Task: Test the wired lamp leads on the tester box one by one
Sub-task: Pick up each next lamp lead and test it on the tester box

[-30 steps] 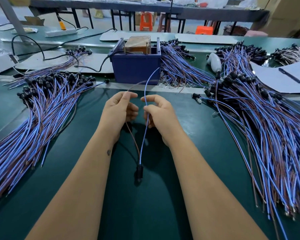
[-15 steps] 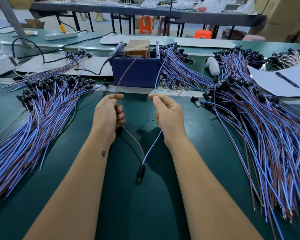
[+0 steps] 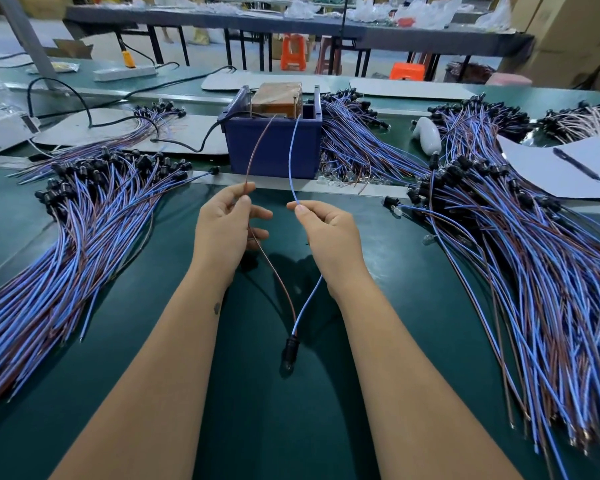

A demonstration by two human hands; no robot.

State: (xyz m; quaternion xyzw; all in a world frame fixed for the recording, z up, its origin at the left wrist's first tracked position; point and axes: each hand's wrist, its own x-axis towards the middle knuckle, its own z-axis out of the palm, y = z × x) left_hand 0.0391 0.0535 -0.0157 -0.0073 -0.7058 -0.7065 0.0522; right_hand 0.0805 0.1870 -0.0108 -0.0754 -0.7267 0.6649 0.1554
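**Lead held up to tester, one wire per hand**

Left hand point(image 3: 226, 233) pinches the brown wire point(image 3: 257, 147); right hand point(image 3: 329, 233) pinches the blue wire point(image 3: 293, 157). Both wire ends reach the tester point(image 3: 274, 147) at 12 o'clock. The lamp socket point(image 3: 289, 351) hangs at 6 o'clock. Lead piles lie at 9 point(image 3: 66, 244) and 3 o'clock point(image 3: 534, 254).

green bench point(image 3: 243, 427) | lead bundles left point(image 3: 66, 244), right point(image 3: 534, 265) | blue tester box point(image 3: 274, 147) | paper point(image 3: 548, 168), pen point(image 3: 576, 164)
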